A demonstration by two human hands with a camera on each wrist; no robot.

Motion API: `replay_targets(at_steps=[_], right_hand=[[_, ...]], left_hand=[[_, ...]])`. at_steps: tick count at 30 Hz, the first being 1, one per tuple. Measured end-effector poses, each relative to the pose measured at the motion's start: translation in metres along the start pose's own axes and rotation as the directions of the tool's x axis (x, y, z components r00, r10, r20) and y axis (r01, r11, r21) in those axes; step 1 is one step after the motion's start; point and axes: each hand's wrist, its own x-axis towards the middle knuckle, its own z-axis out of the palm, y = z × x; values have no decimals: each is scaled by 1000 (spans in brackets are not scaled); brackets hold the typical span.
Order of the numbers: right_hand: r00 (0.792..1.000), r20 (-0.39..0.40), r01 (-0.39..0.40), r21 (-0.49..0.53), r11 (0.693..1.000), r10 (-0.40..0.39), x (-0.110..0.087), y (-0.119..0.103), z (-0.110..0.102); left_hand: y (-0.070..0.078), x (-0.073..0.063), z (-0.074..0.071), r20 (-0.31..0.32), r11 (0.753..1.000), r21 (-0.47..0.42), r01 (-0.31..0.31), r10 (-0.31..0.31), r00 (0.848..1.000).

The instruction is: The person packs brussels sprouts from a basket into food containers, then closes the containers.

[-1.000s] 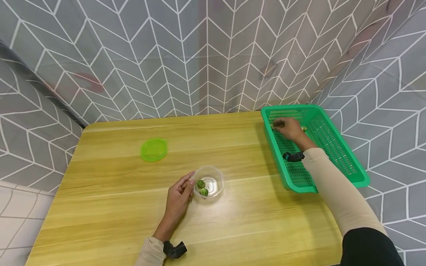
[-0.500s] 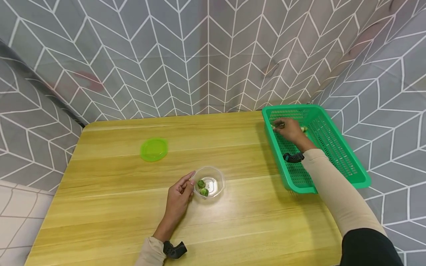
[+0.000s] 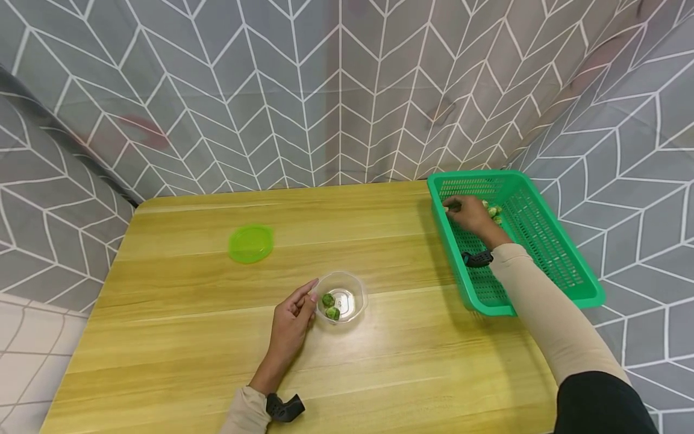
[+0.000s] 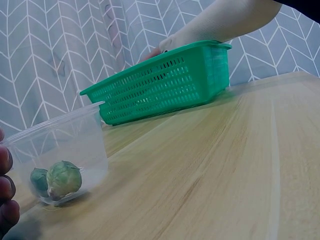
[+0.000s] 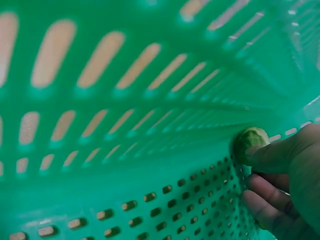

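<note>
My left hand [image 3: 291, 328] grips the near-left rim of a clear plastic container [image 3: 353, 304] standing on the table. Two green Brussels sprouts [image 3: 332, 313] lie inside it; the left wrist view shows them side by side at its bottom. My right hand [image 3: 470, 214] reaches into a green slotted basket [image 3: 558, 250], close to its far left corner. There, in the right wrist view, a Brussels sprout [image 5: 252, 142] sits under my thumb, pinched against fingers that are partly hidden. More Brussels sprouts [image 3: 493, 211] lie in the basket just right of that hand.
A bright green round lid [image 3: 251, 244] lies flat on the wooden table [image 3: 179, 313], back and left of the container. Patterned grey curtains [image 3: 320, 90] hang behind the table and along both sides. The basket's raised walls surround my right hand.
My right hand has shifted slightly left and lower in the basket, and more sprouts show beside it. The left hand, container and lid stay where they were.
</note>
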Motion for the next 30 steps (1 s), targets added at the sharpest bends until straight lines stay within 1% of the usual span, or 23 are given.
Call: replay_targets(at_steps=[13, 18, 25, 30], right_hand=[[1000, -23, 9, -24, 1000, -10, -2, -3, 1], [998, -57, 31, -38, 999, -33, -4, -5, -3], [997, -81, 4, -7, 1000, -4, -9, -7, -10], [993, -113, 17, -17, 1000, -19, -17, -10, -15]], left_hand=[[1, 0, 0, -2, 1000, 13, 0, 0, 1000], [2, 0, -1, -2, 1000, 9, 3, -3, 1000], [3, 0, 0, -5, 1000, 3, 6, -6, 1000], [3, 0, -1, -1, 1000, -8, 12, -12, 1000]])
